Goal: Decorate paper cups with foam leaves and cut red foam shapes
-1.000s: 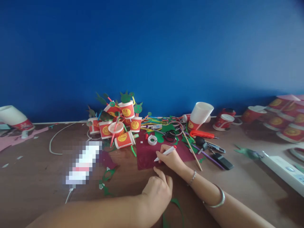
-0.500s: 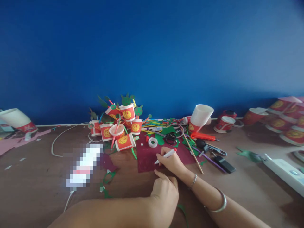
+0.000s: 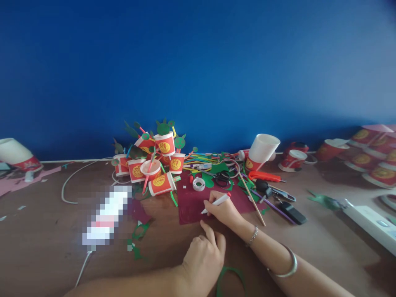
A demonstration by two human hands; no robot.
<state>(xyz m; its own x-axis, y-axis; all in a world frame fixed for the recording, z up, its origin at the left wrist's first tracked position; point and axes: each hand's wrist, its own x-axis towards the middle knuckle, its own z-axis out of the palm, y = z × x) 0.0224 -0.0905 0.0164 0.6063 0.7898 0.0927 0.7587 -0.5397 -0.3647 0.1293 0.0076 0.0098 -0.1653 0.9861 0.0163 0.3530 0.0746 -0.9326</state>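
Beside the front edge of the maroon paper sheet (image 3: 188, 208), my left hand (image 3: 206, 255) has its index finger stretched towards the sheet and the other fingers loosely bent, with nothing held. Whether the fingertip touches the paper, I cannot tell. My right hand (image 3: 221, 208) grips a white marker (image 3: 218, 201) with a red end, its tip down at the sheet. On the paper lie a roll of tape (image 3: 199, 184), a small red cap (image 3: 191, 180), black-handled scissors (image 3: 222, 178) and green paper pieces (image 3: 220, 168).
Decorated red paper cups (image 3: 159, 183) are piled at the back left. A stack of white cups (image 3: 262, 149), an orange-handled tool (image 3: 266, 177), a wooden stick (image 3: 253, 202) and a black key fob (image 3: 293, 212) lie rightwards. A pixelated device (image 3: 108, 216) with a cable is left.
My left hand has shifted slightly left and down, uncovering more of a green paper strip near the front. My right hand keeps the marker at nearly the same spot. The view has moved slightly.
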